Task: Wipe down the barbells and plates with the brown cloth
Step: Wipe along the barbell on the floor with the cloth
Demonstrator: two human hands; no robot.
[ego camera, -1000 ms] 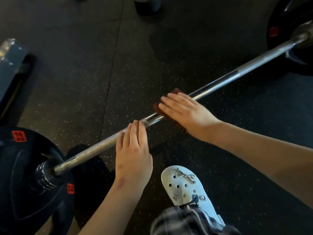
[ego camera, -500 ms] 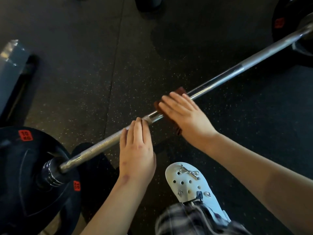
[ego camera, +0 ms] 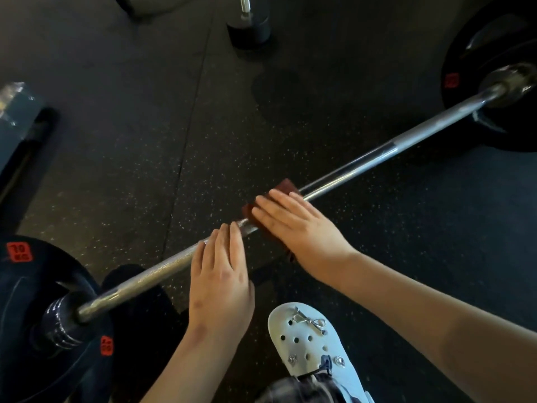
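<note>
A steel barbell [ego camera: 363, 162] runs diagonally across the dark floor, from a black plate [ego camera: 26, 309] at lower left to another black plate [ego camera: 494, 45] at upper right. My right hand [ego camera: 296, 225] lies flat, fingers straight, pressing the brown cloth [ego camera: 286, 186] onto the middle of the bar. Only the cloth's far corner and left edge show past my fingers. Just to its left, my left hand [ego camera: 220, 280] rests flat on the knurled part of the bar, fingers straight.
My white clog [ego camera: 311, 341] stands on the floor right behind the bar. A dumbbell [ego camera: 248, 24] stands upright at the top centre. A grey bench edge [ego camera: 14, 112] sits at the far left. Speckled rubber flooring lies beyond the bar.
Both hands stay flat on the bar in almost the same places. The view has shifted a little, bringing the right plate and the top dumbbell further into sight.
</note>
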